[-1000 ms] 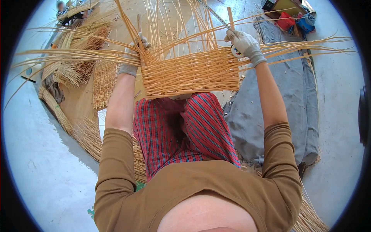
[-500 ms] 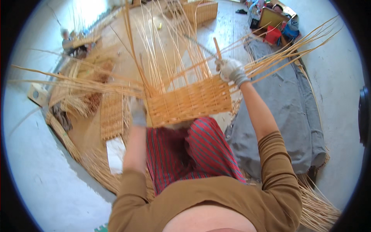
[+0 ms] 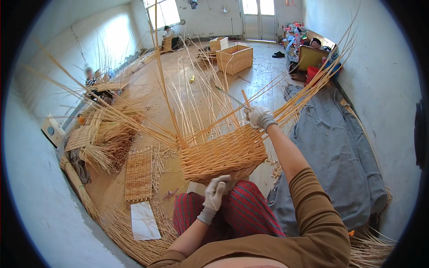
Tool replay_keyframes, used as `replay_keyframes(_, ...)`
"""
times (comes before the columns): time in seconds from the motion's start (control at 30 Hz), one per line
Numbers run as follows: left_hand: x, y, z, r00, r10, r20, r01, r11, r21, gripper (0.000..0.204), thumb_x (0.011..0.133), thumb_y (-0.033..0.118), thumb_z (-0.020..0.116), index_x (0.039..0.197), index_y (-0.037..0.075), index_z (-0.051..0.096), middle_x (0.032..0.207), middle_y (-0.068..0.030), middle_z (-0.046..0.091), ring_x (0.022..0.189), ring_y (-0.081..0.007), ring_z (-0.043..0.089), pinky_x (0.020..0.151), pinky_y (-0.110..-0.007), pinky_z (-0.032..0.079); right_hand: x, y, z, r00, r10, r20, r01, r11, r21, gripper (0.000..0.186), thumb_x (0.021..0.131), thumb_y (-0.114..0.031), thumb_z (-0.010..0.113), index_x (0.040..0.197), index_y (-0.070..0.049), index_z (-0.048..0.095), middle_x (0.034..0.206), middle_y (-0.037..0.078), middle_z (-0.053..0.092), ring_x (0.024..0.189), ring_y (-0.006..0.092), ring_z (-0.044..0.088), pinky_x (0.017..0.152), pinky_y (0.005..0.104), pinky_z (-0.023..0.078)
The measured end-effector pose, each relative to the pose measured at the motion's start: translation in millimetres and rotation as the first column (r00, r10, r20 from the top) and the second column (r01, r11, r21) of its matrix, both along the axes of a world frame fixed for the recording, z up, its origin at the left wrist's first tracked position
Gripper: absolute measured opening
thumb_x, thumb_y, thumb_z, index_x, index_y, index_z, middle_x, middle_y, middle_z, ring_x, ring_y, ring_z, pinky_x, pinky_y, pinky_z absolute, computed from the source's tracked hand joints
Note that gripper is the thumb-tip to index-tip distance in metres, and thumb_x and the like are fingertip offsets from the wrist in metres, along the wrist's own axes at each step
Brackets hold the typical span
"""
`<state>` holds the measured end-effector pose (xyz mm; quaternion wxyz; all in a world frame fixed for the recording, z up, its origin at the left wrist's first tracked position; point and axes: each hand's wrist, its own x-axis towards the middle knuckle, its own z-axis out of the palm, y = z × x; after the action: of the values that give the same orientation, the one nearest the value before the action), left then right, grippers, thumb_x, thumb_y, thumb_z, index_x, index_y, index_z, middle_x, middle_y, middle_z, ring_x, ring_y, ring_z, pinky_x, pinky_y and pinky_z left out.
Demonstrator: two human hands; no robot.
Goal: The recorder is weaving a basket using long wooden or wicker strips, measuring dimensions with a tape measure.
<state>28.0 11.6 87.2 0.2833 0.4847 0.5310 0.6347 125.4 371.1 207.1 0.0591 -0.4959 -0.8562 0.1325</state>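
Note:
A woven wicker basket [image 3: 223, 154], its long uncut stakes rising and fanning outward, is tilted above my knees. My right hand [image 3: 261, 118], in a whitish glove, is closed at its upper right corner. From that fist stick out a thin grey rod [image 3: 230, 96] and a short wooden piece [image 3: 245, 99]; whether they are one tool I cannot tell. My left hand [image 3: 215, 194], also gloved, lies just below the basket's near lower edge, fingers stretched out and thumb apart. Whether its fingertips touch the wicker is unclear.
Left lie a flat woven panel [image 3: 139, 174], white paper [image 3: 145, 221] and heaped wicker [image 3: 105, 143]. Grey cloth [image 3: 335, 156] covers something at right. Finished baskets [image 3: 234, 59] stand farther back. Two people sit working at the far left and back. Long stakes reach widely both ways.
My left hand has moved from the basket's left side to below its near edge. The view has tilted up, showing more of the room. My right hand keeps its grip.

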Motion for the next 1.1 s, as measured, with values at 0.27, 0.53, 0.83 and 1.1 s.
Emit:
replay_keyframes(0.27, 13.8, 68.7, -31.9, 0.669, -0.702, 0.243, 0.743, 0.638, -0.202, 0.076, 0.106, 0.062, 0.034, 0.125, -0.004, 0.067, 0.122, -0.0144, 0.07, 0.116, -0.0246, 0.063, 0.109, -0.037, 0.044, -4.5, 10.3, -13.9, 0.999, 0.004, 0.038, -0.007, 0.996, 0.088, 0.047, 0.105, -0.046, 0.041, 0.095, -0.023, 0.081, 0.108, 0.006, 0.076, 0.1, 0.0276, 0.071, 0.092, 0.0404, 0.053)
replay_keyframes(0.53, 38.4, 96.1, -112.1, 0.591, -0.506, 0.629, 0.796, 0.491, -0.354, 0.058, 0.107, 0.052, 0.047, 0.117, -0.001, 0.07, 0.109, -0.0083, 0.073, 0.1, -0.0189, 0.068, 0.094, -0.034, 0.053, -8.4, 14.2, -15.1, 1.0, -0.02, -0.003, 0.02, 1.0, 0.011, 0.052, 0.104, -0.053, 0.041, 0.095, -0.022, 0.082, 0.096, 0.008, 0.077, 0.094, 0.0287, 0.072, 0.09, 0.0409, 0.053)
replay_keyframes(0.83, 39.7, 95.7, -131.2, 0.566, -0.553, 0.611, 0.815, 0.49, -0.311, 0.049, 0.106, 0.049, 0.052, 0.108, 0.004, 0.071, 0.1, -0.0034, 0.072, 0.089, -0.0148, 0.067, 0.087, -0.032, 0.055, -5.7, 13.4, -17.0, 0.999, -0.017, -0.05, 0.016, 1.0, -0.027, 0.054, 0.105, -0.052, 0.041, 0.097, -0.018, 0.081, 0.1, 0.006, 0.077, 0.096, 0.0275, 0.072, 0.093, 0.0397, 0.053)
replay_keyframes(1.1, 43.8, 90.3, -115.6, 0.587, -0.54, 0.603, 0.8, 0.503, -0.327, 0.05, 0.107, 0.048, 0.048, 0.111, 0.004, 0.07, 0.104, -0.0038, 0.071, 0.095, -0.0148, 0.066, 0.093, -0.032, 0.053, -5.1, 11.3, -14.1, 0.999, -0.023, -0.039, 0.021, 0.999, -0.042, 0.054, 0.104, -0.053, 0.042, 0.097, -0.017, 0.081, 0.099, 0.007, 0.077, 0.096, 0.0268, 0.071, 0.093, 0.0396, 0.052)
